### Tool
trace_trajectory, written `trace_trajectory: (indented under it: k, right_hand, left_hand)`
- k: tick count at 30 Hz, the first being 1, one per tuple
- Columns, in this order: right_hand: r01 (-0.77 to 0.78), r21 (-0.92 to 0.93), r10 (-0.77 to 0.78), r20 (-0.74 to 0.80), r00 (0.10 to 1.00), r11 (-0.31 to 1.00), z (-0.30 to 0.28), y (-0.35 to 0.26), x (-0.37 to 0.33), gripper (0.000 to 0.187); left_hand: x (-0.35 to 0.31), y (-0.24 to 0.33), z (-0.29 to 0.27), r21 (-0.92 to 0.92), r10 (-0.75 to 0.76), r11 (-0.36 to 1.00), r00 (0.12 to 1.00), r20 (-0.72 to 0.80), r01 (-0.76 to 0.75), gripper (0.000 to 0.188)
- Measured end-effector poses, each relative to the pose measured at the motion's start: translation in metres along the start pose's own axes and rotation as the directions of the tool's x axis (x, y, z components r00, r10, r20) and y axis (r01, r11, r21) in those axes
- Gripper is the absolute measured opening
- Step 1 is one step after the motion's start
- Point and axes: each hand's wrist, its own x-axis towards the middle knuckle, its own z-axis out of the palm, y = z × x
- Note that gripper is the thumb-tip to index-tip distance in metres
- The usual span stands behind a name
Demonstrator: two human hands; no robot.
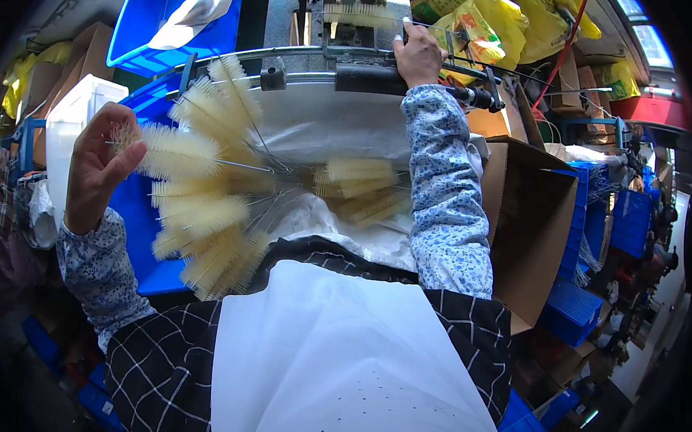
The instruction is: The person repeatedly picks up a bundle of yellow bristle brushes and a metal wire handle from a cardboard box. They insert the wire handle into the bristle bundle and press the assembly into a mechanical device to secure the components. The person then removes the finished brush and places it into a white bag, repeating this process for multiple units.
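My left hand [102, 160] is closed round the bristle tip of a cream bottle brush [181, 153], whose wire stem points right. This brush lies by a fanned bundle of similar bottle brushes [204, 236] over my lap. My right hand [421, 56] reaches to a metal machine [282, 25] at the far side. Its index finger touches the right end of another bottle brush [360, 15], which lies level across the machine. The thumb is apart from the index finger, with nothing visible between them; the other fingers are partly hidden.
A curved metal rail [306, 78] crosses in front of the machine. Blue crates [128, 44] stand left, one with a white cloth [192, 16]. More brushes [363, 189] lie on white sheeting. To the right are an open cardboard box [530, 218] and yellow bags [489, 24].
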Motion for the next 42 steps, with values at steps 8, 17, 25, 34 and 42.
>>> trace_trajectory:
  k: [8, 17, 25, 34, 42]
  right_hand:
    - [0.004, -0.039, -0.002, 0.064, 0.998, 0.999, 0.002, -0.071, -0.003, 0.027]
    - [0.021, -0.020, -0.020, 0.054, 0.998, 1.000, 0.001, -0.033, -0.002, 0.026]
    - [-0.042, 0.061, 0.037, 0.078, 0.996, 0.997, -0.018, 0.061, 0.015, 0.035]
    - [0.170, -0.324, -0.120, 0.167, 0.979, 0.931, -0.051, 0.089, 0.037, 0.024]
    - [-0.112, 0.516, -0.258, 0.590, 0.766, 0.849, -0.164, 0.069, -0.026, 0.048]
  left_hand:
    - [0.017, 0.017, 0.022, -0.039, 0.052, 0.998, 0.994, 0.101, -0.048, 0.026]
    - [0.014, 0.023, 0.030, 0.051, 0.125, 0.990, 0.987, 0.098, -0.130, 0.027]
    - [0.006, 0.008, 0.013, -0.042, 0.115, 0.993, 0.993, 0.014, -0.114, 0.030]
    - [0.039, 0.013, 0.035, -0.153, 0.164, 0.979, 0.968, 0.189, -0.136, 0.028]
    - [0.061, 0.004, 0.065, -0.273, 0.236, 0.949, 0.929, 0.284, -0.158, 0.027]
